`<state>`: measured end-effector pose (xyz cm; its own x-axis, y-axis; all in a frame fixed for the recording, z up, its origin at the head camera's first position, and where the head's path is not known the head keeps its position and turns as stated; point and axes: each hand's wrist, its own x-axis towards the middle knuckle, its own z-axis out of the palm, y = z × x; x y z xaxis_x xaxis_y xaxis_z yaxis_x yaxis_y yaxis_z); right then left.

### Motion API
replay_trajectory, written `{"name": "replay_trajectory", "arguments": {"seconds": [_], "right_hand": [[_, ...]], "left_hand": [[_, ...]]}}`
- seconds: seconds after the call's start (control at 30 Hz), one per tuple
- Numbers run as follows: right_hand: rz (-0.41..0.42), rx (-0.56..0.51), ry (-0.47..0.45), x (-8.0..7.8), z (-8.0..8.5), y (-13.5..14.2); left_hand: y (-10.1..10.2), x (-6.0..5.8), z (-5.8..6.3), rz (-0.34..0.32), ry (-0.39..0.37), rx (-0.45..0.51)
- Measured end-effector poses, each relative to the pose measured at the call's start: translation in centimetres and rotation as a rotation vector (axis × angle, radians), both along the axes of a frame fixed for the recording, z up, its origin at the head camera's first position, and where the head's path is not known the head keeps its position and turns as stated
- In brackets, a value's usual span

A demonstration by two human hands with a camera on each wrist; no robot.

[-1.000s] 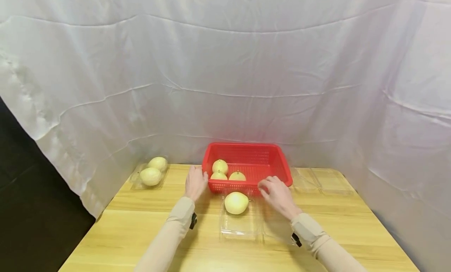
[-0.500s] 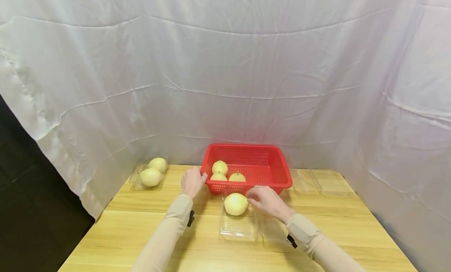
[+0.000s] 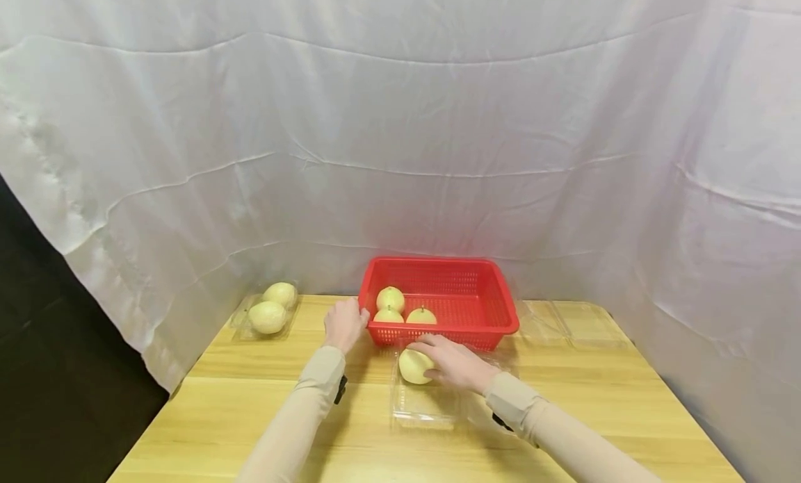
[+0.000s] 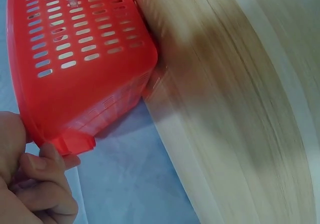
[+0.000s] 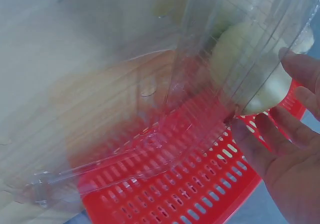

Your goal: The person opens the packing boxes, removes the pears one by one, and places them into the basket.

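My left hand (image 3: 345, 324) grips the left rim of a red plastic basket (image 3: 438, 328); the left wrist view shows the curled fingers (image 4: 42, 166) at the basket's corner. A pale yellow pear (image 3: 413, 367) sits at the back of an unfolded clear plastic clamshell box (image 3: 425, 419) in front of the basket. Over that pear my right hand (image 3: 455, 361) curls, thumb at its near side and fingers over its far side. In the right wrist view, the clear plastic partly overlaps the pear (image 5: 245, 64). Several stemmed pears (image 3: 391, 300) lie in the basket's left part.
At the back left, two pears (image 3: 268, 317) sit in another clear box (image 3: 240, 317). More clear plastic boxes (image 3: 588, 323) lie at the right back of the wooden table (image 3: 250, 393). A pale curtain (image 3: 400, 156) hangs behind and along the sides.
My right hand has moved left from beside the basket's front rim onto the pear in the clamshell box. The left hand stays at the basket's rim.
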<state>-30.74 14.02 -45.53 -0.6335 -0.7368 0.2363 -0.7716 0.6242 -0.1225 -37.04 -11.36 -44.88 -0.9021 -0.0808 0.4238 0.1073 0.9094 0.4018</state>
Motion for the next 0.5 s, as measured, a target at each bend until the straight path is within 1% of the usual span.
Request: {"name": "replay_trajectory", "arguments": {"seconds": [0.1,0.2,0.33,0.5], "right_hand": [[0.013,0.02,0.023,-0.28,-0.11,-0.27],[0.023,0.008,0.02,-0.43,-0.19,-0.33],[0.021,-0.001,-0.032,-0.58,-0.31,-0.3],[0.019,0.04,-0.071,-0.6,-0.5,-0.24]], "left_hand": [[-0.02,0.08,-0.13,0.001,0.015,0.005],[0.02,0.11,-0.17,-0.001,0.021,0.015],[0.13,0.08,-0.19,0.0,0.03,0.022],[0.2,0.18,-0.26,0.001,0.043,0.013]]}}
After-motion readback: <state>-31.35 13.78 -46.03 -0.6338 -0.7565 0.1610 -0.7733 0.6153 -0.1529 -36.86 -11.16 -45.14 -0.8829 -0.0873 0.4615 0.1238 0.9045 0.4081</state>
